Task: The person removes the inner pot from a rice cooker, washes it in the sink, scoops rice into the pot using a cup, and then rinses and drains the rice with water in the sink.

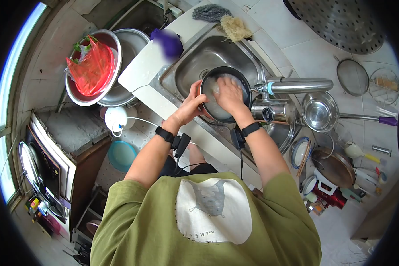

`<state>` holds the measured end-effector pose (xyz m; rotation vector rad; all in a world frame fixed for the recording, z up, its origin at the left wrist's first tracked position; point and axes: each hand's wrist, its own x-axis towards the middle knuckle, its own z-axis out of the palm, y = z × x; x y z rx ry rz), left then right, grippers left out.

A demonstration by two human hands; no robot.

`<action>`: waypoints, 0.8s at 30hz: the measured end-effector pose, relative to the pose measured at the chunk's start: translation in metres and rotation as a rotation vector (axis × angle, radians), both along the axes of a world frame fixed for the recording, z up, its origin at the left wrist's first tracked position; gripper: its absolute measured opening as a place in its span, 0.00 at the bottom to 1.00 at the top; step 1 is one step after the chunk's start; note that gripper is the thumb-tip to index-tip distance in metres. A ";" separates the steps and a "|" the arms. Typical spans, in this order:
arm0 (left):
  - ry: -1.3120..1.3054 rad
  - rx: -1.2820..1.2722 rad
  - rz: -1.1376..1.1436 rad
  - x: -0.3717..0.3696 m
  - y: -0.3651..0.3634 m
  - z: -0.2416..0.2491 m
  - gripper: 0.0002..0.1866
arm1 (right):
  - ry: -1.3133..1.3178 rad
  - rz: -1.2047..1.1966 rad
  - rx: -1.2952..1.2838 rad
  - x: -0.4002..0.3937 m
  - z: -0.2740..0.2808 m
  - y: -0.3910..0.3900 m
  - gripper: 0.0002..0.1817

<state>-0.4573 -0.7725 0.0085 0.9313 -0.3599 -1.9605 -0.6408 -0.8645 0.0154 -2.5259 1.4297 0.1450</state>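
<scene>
A dark round pot [245, 84] with cloudy whitish liquid [213, 106] in it is over the sink [188, 73]. My left hand [192, 104] grips the pot's left rim, thumb over the edge and fingers on the outer wall. Inside the pot is my right hand [229, 93], its fingers stretched out and partly sunk in the liquid. What lies under the right palm is hidden. Just right of the pot, the faucet [297, 85] reaches over a shiny metal cylinder [275, 111].
A purple cloth [170, 44] lies on the counter, with steel wool [211, 13] and a fibrous scrubber [236, 28] behind the sink. A steel saucepan [320, 111] is at the right. To the left, a metal basin [115, 48] holds a red plastic bag [93, 71].
</scene>
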 end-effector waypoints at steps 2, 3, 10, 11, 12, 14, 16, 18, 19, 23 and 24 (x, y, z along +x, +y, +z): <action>-0.022 0.034 -0.046 0.001 -0.002 0.001 0.46 | 0.063 -0.139 0.186 -0.005 0.020 0.011 0.32; -0.021 0.032 -0.045 0.002 -0.003 0.001 0.46 | 0.063 -0.138 0.184 -0.003 0.030 0.017 0.32; -0.094 -0.001 -0.045 -0.002 -0.003 0.001 0.48 | -0.430 -0.080 0.694 0.021 0.001 0.029 0.23; -0.071 -0.007 -0.031 -0.002 -0.003 -0.001 0.48 | -0.433 -0.080 0.693 0.027 -0.007 0.029 0.23; -0.073 -0.007 -0.033 -0.002 -0.003 -0.004 0.48 | -0.489 -0.075 0.471 0.030 -0.018 0.030 0.22; -0.039 -0.031 -0.016 -0.002 -0.002 -0.009 0.48 | -0.224 0.055 0.170 0.033 -0.006 0.021 0.20; -0.035 -0.026 -0.009 -0.002 -0.001 -0.006 0.48 | 0.123 0.163 0.068 0.028 0.005 0.001 0.18; -0.028 -0.017 0.004 -0.002 -0.002 -0.001 0.48 | -0.040 -0.014 0.020 0.017 0.006 0.003 0.22; -0.026 -0.017 0.006 -0.002 -0.002 0.001 0.48 | -0.023 -0.097 0.082 0.009 0.007 0.003 0.23; -0.052 -0.004 -0.030 -0.001 -0.003 0.001 0.47 | 0.046 -0.132 0.188 -0.010 0.021 0.028 0.25; -0.074 -0.004 -0.037 -0.001 -0.003 0.000 0.47 | 0.011 -0.132 0.286 -0.011 0.018 0.036 0.26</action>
